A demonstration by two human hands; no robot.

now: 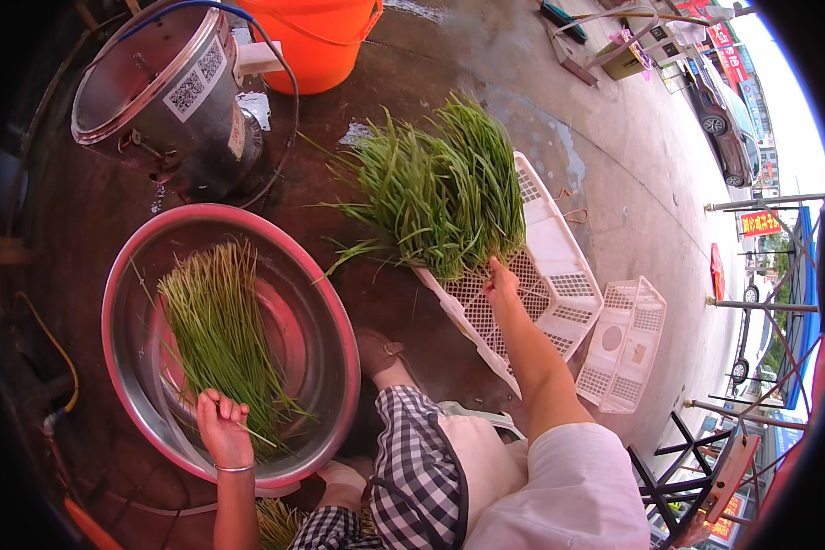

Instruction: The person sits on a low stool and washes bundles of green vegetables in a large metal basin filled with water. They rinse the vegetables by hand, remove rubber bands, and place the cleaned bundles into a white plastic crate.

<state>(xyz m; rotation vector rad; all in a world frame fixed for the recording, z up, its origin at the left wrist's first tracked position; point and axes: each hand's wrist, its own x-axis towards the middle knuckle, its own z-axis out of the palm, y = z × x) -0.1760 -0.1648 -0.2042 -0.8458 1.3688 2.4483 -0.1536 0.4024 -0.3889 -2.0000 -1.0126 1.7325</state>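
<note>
My left hand (225, 427), a bangle on its wrist, is curled over the near rim of a wide metal basin (320, 405). A single pale chive stalk (261, 438) sticks out from its fingers. Inside the basin lies a bundle of garlic chives (220, 344), pale cut ends pointing away from me. My right arm stretches over a white plastic crate (564, 251). At the stem ends of a large heap of garlic chives (447, 185), my right hand (502, 280) pinches some stems; its fingertips are partly hidden. Long green leaves hang over the crate's far-left side.
A metal drum-shaped machine (179, 130) with a hose stands beyond the basin, beside an orange bucket (316, 48). Another white crate (622, 347) lies right of the first. More chives (278, 522) are by my feet. The floor (412, 62) is wet in patches.
</note>
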